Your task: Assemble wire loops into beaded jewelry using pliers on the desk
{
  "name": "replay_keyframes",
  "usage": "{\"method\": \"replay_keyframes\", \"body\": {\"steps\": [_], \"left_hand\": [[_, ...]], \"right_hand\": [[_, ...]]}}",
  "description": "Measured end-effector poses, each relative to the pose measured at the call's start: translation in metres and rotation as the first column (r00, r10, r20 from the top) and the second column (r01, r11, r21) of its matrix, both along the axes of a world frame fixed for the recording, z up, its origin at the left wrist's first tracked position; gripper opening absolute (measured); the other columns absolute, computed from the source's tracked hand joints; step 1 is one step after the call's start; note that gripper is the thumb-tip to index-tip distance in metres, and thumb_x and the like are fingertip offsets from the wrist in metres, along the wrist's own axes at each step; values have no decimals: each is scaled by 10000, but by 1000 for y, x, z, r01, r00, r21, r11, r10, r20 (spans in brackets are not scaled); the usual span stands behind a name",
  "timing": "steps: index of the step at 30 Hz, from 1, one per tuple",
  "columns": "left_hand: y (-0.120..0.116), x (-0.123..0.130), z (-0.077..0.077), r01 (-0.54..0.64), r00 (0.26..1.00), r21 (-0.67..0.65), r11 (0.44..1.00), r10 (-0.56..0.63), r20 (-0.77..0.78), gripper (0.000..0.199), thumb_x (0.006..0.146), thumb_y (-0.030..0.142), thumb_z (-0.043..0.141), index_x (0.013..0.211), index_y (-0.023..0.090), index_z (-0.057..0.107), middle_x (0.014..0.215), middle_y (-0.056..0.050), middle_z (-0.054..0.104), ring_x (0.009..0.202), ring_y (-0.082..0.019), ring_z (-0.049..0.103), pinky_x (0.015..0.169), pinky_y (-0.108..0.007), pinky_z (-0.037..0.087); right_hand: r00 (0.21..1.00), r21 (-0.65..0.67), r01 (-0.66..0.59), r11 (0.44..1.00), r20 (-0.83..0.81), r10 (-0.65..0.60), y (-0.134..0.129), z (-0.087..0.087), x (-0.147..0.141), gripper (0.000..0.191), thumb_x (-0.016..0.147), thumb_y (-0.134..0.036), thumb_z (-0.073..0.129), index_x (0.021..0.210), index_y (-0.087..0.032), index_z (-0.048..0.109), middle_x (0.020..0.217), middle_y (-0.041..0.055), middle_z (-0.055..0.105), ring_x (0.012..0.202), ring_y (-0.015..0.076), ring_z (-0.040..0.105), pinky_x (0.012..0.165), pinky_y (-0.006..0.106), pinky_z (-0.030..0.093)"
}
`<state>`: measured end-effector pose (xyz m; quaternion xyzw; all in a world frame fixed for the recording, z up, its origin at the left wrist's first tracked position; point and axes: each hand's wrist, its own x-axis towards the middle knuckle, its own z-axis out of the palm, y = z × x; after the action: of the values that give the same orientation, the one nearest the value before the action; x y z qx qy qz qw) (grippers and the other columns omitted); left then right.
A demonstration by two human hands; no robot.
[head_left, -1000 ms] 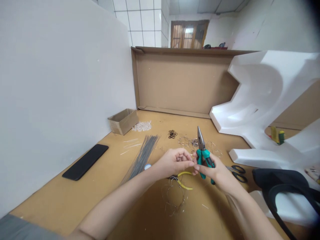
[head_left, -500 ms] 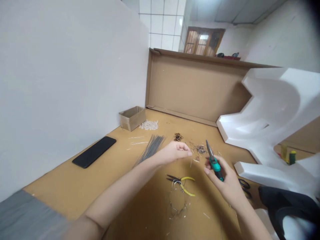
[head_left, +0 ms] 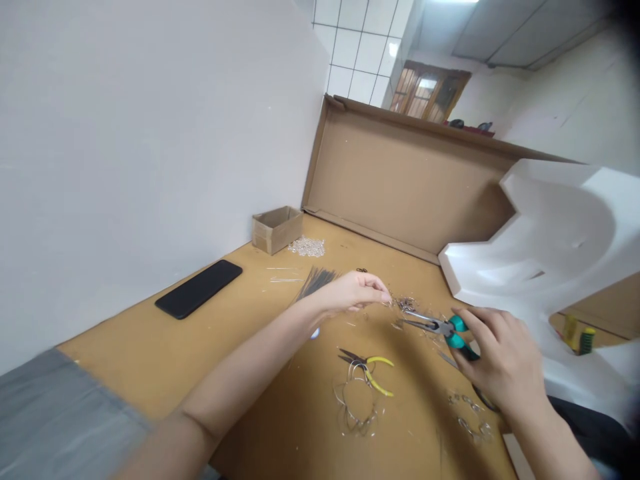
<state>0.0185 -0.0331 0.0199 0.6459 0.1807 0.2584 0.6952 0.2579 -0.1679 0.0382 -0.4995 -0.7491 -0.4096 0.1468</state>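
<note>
My right hand (head_left: pixel 493 353) grips green-handled long-nose pliers (head_left: pixel 440 327), whose jaws are parted and point left. Close to their tips, my left hand (head_left: pixel 364 291) is pinched at the fingertips around something small and thin that I cannot make out. A pile of small metal bits (head_left: pixel 407 304) lies just beyond the fingers. Under the left wrist, a bundle of grey wires (head_left: pixel 316 281) is partly covered. Nearer to me rest yellow-handled pliers (head_left: pixel 373 367), and a bent wire ring (head_left: pixel 357 417) touches them.
At the back stand a small cardboard box (head_left: pixel 277 230) and a heap of clear beads (head_left: pixel 307 247). A black phone (head_left: pixel 199 289) lies by the left wall. White foam packing (head_left: pixel 560 240) rises on the right, with metal loops (head_left: pixel 470 417) below my right hand. A large cardboard tray (head_left: pixel 400 180) closes the back.
The pliers have turned from pointing upward to pointing left, with their jaws now parted near my left fingers. My view has shifted and tilted, and metal loops have come into sight at right.
</note>
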Motion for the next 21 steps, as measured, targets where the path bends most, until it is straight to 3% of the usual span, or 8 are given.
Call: {"method": "replay_keyframes", "body": {"steps": [5,12,21], "left_hand": [[-4,-3,4,68,997,10,998,-68,-24,179,743,317,616,749,157,535,486,86,386,396,-29,237,387,-178,146],[-8,4,-3,272,962,-177,946,-265,62,181,749,281,621,748,169,479,433,114,291,368,-23,164,371,-173,87],[-12,6,-2,323,946,-250,913,-306,106,169,743,237,622,714,160,474,431,110,274,377,-19,168,377,-159,83]], "right_hand": [[991,-16,18,1000,134,-15,-1,10,1,269,780,-270,591,1026,-163,571,914,109,632,820,256,530,701,364,374],[971,31,-31,999,236,23,-3,25,2,206,811,-240,567,1003,-169,591,884,94,656,769,227,535,668,343,345],[960,9,-66,998,273,61,-2,29,-4,196,803,-185,572,996,-160,594,835,73,659,729,207,540,660,333,348]]}}
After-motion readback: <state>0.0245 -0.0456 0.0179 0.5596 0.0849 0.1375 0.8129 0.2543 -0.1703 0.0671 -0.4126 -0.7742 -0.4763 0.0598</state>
